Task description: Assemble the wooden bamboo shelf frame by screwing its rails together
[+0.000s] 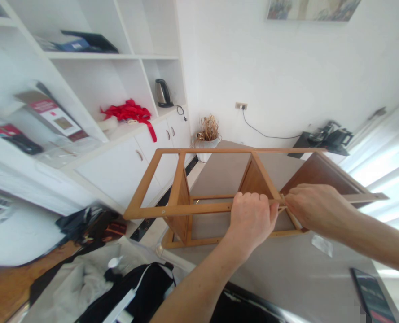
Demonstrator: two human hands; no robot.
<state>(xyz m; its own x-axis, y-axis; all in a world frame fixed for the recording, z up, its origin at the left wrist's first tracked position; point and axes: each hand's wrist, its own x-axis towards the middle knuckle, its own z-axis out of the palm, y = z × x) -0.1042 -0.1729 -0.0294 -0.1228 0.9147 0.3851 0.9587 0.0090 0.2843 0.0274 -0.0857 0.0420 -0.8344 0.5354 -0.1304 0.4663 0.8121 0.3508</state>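
Our left hand (253, 215) clasps the wooden shelf frame (199, 208); whether our right hand (312, 204) grips, we cannot tell. Uneven tugging could tip the frame.

In the white shelf unit (157, 57), a kettle (163, 93) stands near the right end of the lower ledge. Left of it lies a heaped red ribbon (130, 111), one end hanging over the ledge's front edge; further left is a box (58, 117). A dry plant (209, 127) sits in a pot (208, 143) beyond the far left corner of the table (280, 269). By the table's right edge lies a dark flat device (372, 294). A picture (313, 9) hangs on the wall, above a socket (241, 106).
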